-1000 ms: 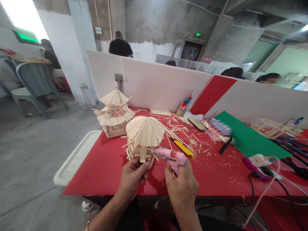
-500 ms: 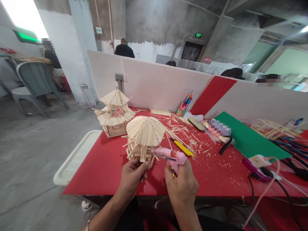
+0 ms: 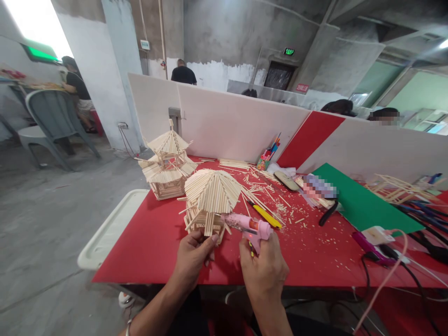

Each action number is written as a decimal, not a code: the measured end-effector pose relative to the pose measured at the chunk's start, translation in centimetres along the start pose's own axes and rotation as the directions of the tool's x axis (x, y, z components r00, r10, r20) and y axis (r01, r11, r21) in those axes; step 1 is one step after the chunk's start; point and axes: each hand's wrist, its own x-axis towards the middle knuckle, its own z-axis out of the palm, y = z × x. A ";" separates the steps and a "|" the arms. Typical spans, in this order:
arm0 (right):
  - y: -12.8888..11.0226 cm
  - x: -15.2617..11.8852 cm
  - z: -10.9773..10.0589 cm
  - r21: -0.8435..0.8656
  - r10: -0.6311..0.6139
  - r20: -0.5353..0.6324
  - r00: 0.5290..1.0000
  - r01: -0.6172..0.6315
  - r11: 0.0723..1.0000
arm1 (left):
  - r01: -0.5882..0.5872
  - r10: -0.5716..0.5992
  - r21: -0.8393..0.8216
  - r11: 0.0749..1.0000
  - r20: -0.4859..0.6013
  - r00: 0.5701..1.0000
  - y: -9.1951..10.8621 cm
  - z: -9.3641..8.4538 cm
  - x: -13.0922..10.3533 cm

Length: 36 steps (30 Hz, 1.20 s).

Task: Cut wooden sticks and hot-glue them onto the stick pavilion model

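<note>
A pavilion model of pale wooden sticks (image 3: 213, 190) stands on the red tabletop in front of me. My left hand (image 3: 194, 252) is closed at its front lower edge, thumb and fingers pinching the ends of several short sticks (image 3: 209, 224) that slope down below the roof. In my right hand (image 3: 264, 261) is a pink hot glue gun (image 3: 248, 226), gripped by its handle. Its nozzle points left and meets or nearly meets the sticks beside my left fingers. Behind, to the left, stands a second, two-tiered stick pavilion (image 3: 168, 163).
A yellow utility knife (image 3: 266, 214) lies right of the model among loose sticks and scraps. Farther back are a pen cup (image 3: 264, 161) and a green board (image 3: 367, 200). A purple power strip (image 3: 373, 247) with cords sits at right. A white partition (image 3: 224, 123) borders the table's back.
The view has shifted very slightly. Both hands, the glue gun and the model keep the same positions relative to each other.
</note>
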 end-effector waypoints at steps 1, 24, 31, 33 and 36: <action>0.0 0.0 0.0 0.007 -0.004 0.002 1.000 0.004 1.000 | -0.001 0.001 -0.002 1.000 0.000 1.000 0.0 0.0 0.0; -0.5 0.4 0.1 -0.018 -0.025 -0.039 0.999 0.024 1.000 | 0.036 -0.036 -0.006 0.999 -0.032 0.999 0.5 0.2 -0.3; -0.6 0.3 0.2 -0.032 -0.029 -0.039 0.999 0.028 0.999 | 0.039 -0.040 -0.018 0.999 -0.008 0.999 0.5 0.2 -0.1; -0.6 0.3 0.2 -0.034 -0.034 -0.052 0.998 0.032 0.999 | 0.042 -0.042 -0.022 0.999 -0.009 0.999 0.4 0.1 -0.1; -0.6 0.3 0.2 -0.044 -0.031 -0.050 0.998 0.029 0.999 | 0.041 -0.041 -0.035 0.999 -0.007 0.999 0.4 0.0 -0.2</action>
